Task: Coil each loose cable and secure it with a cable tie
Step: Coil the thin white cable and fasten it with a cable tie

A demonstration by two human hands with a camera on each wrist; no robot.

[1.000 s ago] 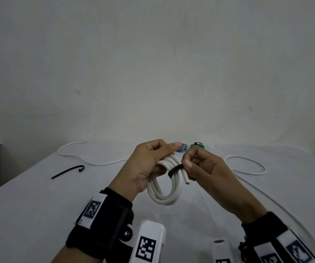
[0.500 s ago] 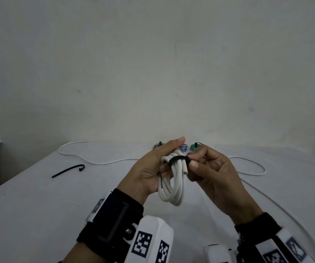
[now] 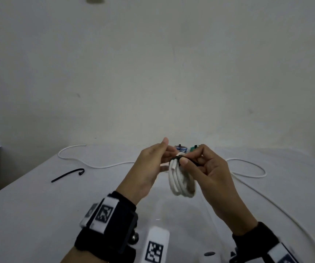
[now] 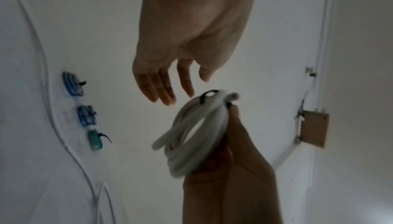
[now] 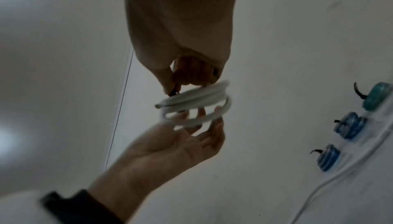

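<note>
You're mid-tie: right hand (image 3: 208, 168) pinches the black tie (image 3: 177, 158) round the white coil (image 3: 181, 184) held above the table (image 3: 38, 205), left hand (image 3: 149, 168) fingers spread, holding nothing; next, likely regrip the coil and cinch.

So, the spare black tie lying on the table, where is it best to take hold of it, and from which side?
Take the black tie near the middle of its straight part, pinching from above with the free left hand. It lies flat and thin on the table, its far end curled into a hook, so the straight part probably gives the easier, steadier pinch.
</note>
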